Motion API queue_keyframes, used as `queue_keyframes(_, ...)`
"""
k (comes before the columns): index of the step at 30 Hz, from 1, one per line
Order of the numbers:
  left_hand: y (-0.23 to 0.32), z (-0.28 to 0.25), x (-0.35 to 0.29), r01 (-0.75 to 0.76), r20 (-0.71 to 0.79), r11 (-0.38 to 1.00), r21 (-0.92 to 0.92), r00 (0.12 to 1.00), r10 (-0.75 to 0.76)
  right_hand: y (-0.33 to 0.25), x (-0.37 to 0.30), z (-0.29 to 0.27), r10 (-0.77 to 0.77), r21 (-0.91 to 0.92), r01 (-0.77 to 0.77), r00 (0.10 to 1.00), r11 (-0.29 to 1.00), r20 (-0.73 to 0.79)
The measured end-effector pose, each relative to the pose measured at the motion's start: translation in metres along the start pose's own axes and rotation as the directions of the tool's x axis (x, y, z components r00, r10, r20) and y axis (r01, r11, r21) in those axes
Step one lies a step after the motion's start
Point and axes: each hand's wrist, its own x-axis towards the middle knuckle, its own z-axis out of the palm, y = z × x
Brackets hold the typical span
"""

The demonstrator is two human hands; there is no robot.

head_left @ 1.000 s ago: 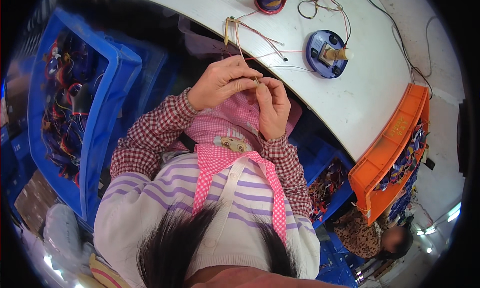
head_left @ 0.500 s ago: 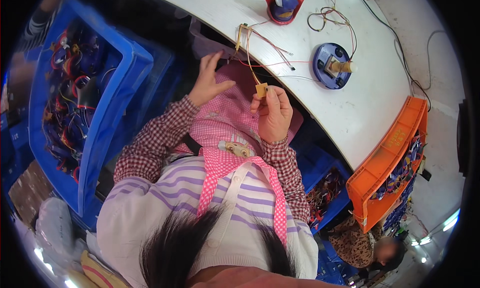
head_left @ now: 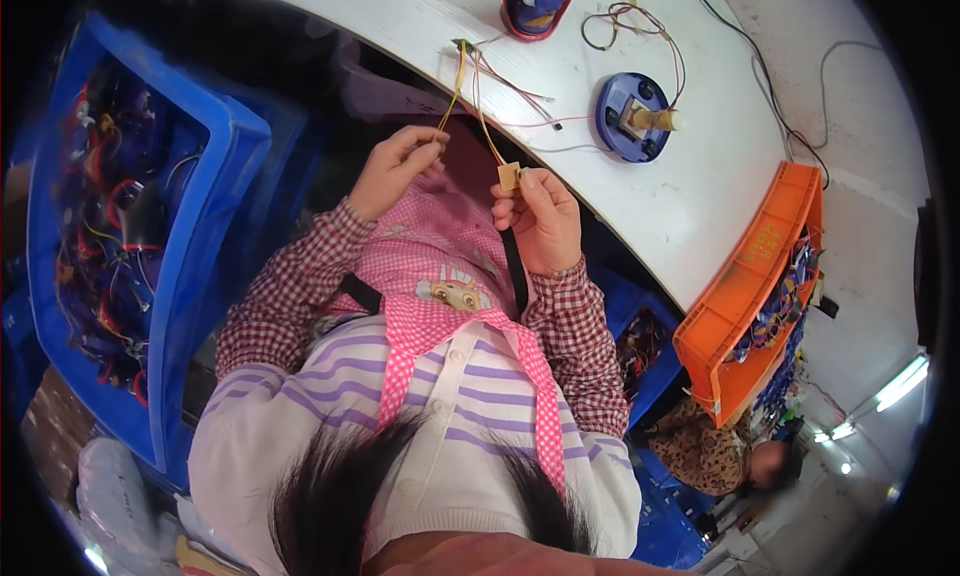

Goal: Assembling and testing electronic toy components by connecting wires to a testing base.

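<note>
My right hand (head_left: 543, 219) pinches a small tan square board (head_left: 509, 176) with thin yellow and brown wires running up from it. To its left, my left hand (head_left: 398, 169) has thumb and fingers pressed together on yellow wires (head_left: 455, 91). Both bundles lead to a small green-edged circuit board (head_left: 463, 47) at the white table's edge. Red and black leads with small connectors (head_left: 545, 106) lie on the table beside it. A thin lead stretches across to a round blue base (head_left: 633, 118) carrying a cream cylinder.
A blue crate (head_left: 225, 131) full of wired parts stands at my left. An orange crate (head_left: 735, 286) sits at the right of the white table (head_left: 650, 226). A red and blue toy part (head_left: 535, 8) rests at the table's far side. Another person (head_left: 705, 451) is at lower right.
My left hand, spread apart before, has closed on the yellow wires. My right hand still holds the tan board. The view has shifted slightly, moving the table and crates left and up.
</note>
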Motion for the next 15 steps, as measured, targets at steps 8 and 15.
queue_keyframes(8,0.047,0.031,-0.03,0.121,0.159,0.939,-0.321,0.985,-0.072,0.011,-0.003,0.027,-0.045,-0.002,0.046,0.993,0.999,0.112)
queue_keyframes(15,0.049,0.03,-0.024,-0.015,0.086,0.999,-0.037,0.996,0.018,-0.006,-0.014,0.033,-0.194,-0.779,0.18,0.978,0.601,0.077)
